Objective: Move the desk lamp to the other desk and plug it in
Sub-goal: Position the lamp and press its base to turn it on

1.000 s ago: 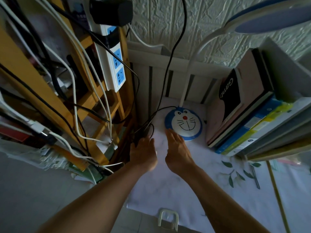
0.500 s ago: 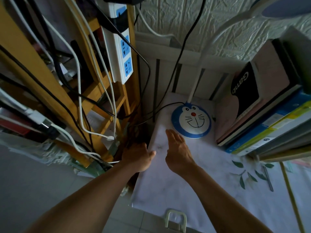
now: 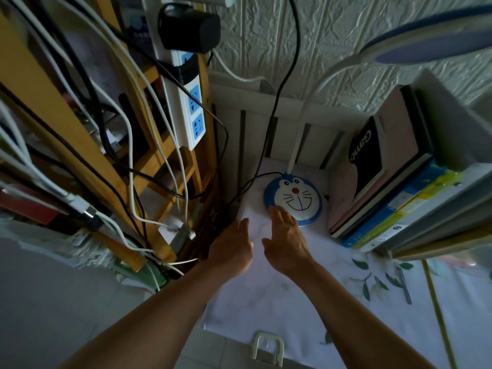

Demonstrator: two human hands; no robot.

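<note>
The desk lamp (image 3: 292,199) is standing on the white-covered desk (image 3: 266,288), its cartoon-face base just beside the leaning books (image 3: 378,166). The right hand (image 3: 286,239) is being held flat and spread, fingertips touching the base's near rim — nothing is being gripped. The left hand (image 3: 231,249) is hanging loosely spread at the desk's edge, empty. A black cord (image 3: 279,102) is running from the base up towards the power strip (image 3: 189,99); whether it is plugged in cannot be told. The move is judged largely done — plugging in is being left.
</note>
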